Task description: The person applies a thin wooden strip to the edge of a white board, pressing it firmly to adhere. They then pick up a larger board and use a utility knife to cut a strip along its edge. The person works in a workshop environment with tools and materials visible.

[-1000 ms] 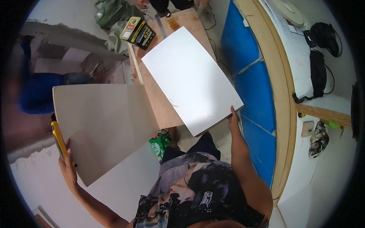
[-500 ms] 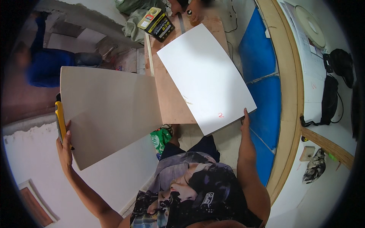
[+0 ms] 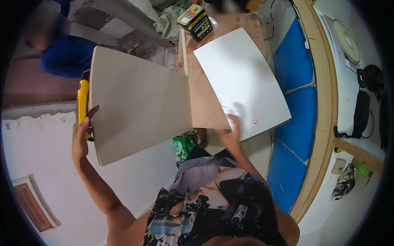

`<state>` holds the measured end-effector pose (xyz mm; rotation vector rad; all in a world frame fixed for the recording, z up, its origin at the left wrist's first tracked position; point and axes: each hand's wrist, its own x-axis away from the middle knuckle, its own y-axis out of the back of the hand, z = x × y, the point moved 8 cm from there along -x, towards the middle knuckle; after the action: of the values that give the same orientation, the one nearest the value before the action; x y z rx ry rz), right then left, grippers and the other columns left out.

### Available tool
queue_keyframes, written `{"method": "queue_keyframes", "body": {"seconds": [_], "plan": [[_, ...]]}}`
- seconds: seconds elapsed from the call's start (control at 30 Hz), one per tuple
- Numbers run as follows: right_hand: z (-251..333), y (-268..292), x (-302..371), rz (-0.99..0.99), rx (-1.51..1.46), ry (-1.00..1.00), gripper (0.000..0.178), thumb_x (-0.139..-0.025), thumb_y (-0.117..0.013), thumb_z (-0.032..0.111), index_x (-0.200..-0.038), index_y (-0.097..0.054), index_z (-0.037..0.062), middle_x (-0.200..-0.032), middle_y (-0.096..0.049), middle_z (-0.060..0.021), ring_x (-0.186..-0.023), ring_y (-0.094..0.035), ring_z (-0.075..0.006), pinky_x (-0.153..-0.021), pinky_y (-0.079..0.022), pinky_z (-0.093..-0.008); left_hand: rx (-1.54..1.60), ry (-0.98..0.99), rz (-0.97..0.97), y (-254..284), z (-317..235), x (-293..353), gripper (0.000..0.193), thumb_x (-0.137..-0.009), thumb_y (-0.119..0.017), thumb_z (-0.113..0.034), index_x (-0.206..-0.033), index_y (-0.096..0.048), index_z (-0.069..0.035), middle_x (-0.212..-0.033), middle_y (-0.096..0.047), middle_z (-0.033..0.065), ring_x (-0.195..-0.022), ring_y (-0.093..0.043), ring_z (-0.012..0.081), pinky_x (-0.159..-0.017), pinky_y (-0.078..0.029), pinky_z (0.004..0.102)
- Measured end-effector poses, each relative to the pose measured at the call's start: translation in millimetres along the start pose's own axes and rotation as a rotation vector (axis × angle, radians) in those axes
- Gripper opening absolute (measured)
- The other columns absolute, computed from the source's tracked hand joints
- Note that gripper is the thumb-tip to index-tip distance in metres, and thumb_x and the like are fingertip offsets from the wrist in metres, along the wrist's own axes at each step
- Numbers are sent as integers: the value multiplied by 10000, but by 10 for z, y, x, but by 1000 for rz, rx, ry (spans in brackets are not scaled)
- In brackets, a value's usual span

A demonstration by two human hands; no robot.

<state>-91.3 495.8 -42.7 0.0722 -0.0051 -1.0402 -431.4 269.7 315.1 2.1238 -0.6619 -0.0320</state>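
On the left, my left hand [image 3: 81, 133] is closed around a yellow and black utility knife [image 3: 83, 102] and the outer edge of a beige board [image 3: 139, 106], its thumb over the board's face. The board is raised and tilted, its right end reaching the wooden work table [image 3: 211, 110]. A white board [image 3: 246, 78] with a red handwritten mark lies at an angle on the table. Beside its near left corner is my right hand [image 3: 230, 133], fingers apart, index finger over the edge; whether it touches is hard to tell.
A black and yellow adhesive can [image 3: 195, 24] stands at the table's far end. Another person in blue [image 3: 67, 55] is at the far left. Blue panels [image 3: 293, 123] run along the right, edged by a wooden strip [image 3: 326, 102]. A green bag [image 3: 183, 145] sits below the table.
My right hand has left the white board's near right corner and moved left to its near left corner. The view has shifted, and the left hand still holds knife and beige board.
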Motion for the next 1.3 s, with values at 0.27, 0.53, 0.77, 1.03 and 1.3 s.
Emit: {"method": "queue_keyframes", "body": {"seconds": [0.27,0.53,0.77,1.03,1.3], "plan": [[2274,-2598,558,397,173,769,1022,-658,-847,401,-1468,-350,24,-1517,-279,-278,-1372,-331,-469,-1109,-316,-567,714,-265,375,43,56,-122,767,-938,-448,-480,-1487,-351,47,-1540,-365,237,-1052,-658,347,-860,-540,463],[2379,-2702,715,184,355,691,785,-670,-815,156,-1372,-495,11,-1419,-448,-251,-1209,-553,-409,-965,-504,-459,973,-510,141,-73,555,-1669,567,-935,-565,-298,-1396,-484,22,-1136,-704,159,-976,-713,228,-831,-550,337],[2482,-2650,860,-35,439,677,567,-787,-806,178,-1246,-551,-36,-1169,-631,-269,-981,-689,-371,-781,-580,-388,1308,-509,217,-1480,170,-3146,332,-939,-587,-235,-1135,-642,27,-928,-710,128,-767,-669,186,-706,-545,310],[2338,-2499,882,-60,668,556,394,-789,-787,110,-1095,-641,-91,-999,-680,-225,-751,-712,-314,-635,-573,-358,1641,-402,304,-1809,-251,-3207,207,-918,-595,-221,-977,-649,-30,-808,-656,65,-647,-636,160,-584,-548,318],[2278,-1254,989,-166,728,245,242,-785,-828,221,-864,-711,25,-742,-694,-105,-636,-675,-232,-598,-534,-348,1720,-404,8,-1390,-97,-2575,190,-905,-567,-170,-927,-662,-7,-813,-647,49,-726,-604,146,-702,-493,275]]}}
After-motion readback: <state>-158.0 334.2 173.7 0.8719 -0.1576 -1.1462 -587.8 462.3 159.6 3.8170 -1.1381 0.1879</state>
